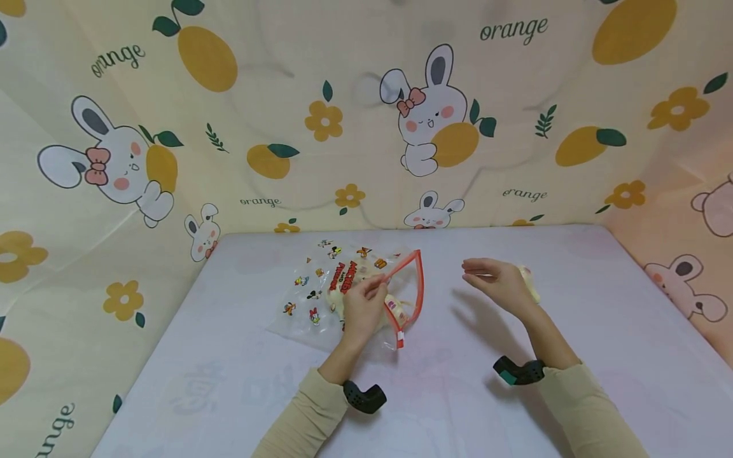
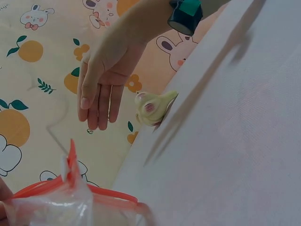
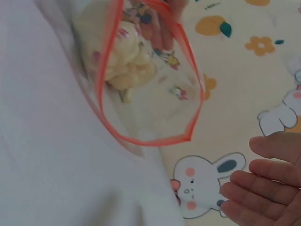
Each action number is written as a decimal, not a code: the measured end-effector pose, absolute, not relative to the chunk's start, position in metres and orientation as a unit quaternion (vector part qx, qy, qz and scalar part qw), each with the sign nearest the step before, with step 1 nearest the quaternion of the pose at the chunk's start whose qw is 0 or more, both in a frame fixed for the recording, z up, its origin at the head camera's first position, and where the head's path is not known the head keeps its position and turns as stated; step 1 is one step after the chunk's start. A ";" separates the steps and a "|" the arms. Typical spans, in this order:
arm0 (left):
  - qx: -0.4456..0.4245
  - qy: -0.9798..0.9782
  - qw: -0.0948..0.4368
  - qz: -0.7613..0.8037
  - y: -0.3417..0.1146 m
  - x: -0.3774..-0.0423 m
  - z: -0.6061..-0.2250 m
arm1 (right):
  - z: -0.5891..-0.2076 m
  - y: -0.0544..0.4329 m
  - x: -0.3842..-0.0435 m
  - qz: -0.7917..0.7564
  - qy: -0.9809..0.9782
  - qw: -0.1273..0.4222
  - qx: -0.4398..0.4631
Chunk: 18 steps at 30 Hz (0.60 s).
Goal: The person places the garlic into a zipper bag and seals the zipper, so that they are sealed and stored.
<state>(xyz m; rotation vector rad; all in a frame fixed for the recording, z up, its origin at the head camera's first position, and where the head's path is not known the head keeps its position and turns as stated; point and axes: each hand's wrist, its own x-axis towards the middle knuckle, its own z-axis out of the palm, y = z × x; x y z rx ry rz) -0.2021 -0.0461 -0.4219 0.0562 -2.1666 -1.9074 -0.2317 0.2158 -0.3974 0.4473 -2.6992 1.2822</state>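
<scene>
My left hand (image 1: 364, 312) pinches the upper edge of a clear zip bag (image 1: 312, 327) printed with cartoon figures. Its red zip rim (image 1: 420, 280) gapes toward the right, with a white slider at the near end. Pale yellow, lumpy toy-like things with pinkish patches (image 3: 124, 61) lie inside the bag; their exact kind is unclear. Held above the table to the right, my right hand (image 1: 502, 284) has its fingers extended and nothing in it. Partly behind that hand, a similar pale yellow piece with pinkish patches (image 2: 155, 108) rests on the table.
A white cloth covers the table (image 1: 229, 381). Behind and at both sides hangs a cream curtain (image 1: 355, 57) printed with rabbits, oranges and flowers. Each wrist wears a black camera band, such as the right one (image 1: 518, 371).
</scene>
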 end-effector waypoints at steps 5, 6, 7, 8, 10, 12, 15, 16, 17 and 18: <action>0.022 -0.749 0.116 -0.652 -0.046 -0.194 -0.406 | -0.394 0.223 -0.231 0.421 -0.894 0.076 0.134; 0.021 -0.749 0.115 -0.652 -0.046 -0.191 -0.401 | -0.394 0.224 -0.231 0.422 -0.893 0.081 0.133; 0.019 -0.749 0.117 -0.652 -0.046 -0.188 -0.396 | -0.394 0.225 -0.231 0.424 -0.891 0.086 0.133; 0.018 -0.748 0.119 -0.653 -0.046 -0.188 -0.397 | -0.394 0.226 -0.232 0.427 -0.890 0.092 0.133; 0.015 -0.745 0.125 -0.655 -0.046 -0.191 -0.403 | -0.395 0.228 -0.233 0.432 -0.886 0.102 0.132; 0.014 -0.743 0.127 -0.657 -0.047 -0.196 -0.412 | -0.396 0.229 -0.234 0.433 -0.885 0.109 0.129; 0.016 -0.741 0.124 -0.659 -0.048 -0.203 -0.423 | -0.397 0.232 -0.235 0.431 -0.887 0.111 0.120; 0.015 -0.743 0.124 -0.657 -0.048 -0.202 -0.423 | -0.397 0.234 -0.235 0.428 -0.889 0.113 0.115; 0.014 -0.742 0.124 -0.659 -0.048 -0.202 -0.423 | -0.396 0.235 -0.235 0.425 -0.892 0.111 0.111; 0.013 -0.740 0.125 -0.660 -0.048 -0.202 -0.423 | -0.396 0.237 -0.235 0.422 -0.894 0.110 0.107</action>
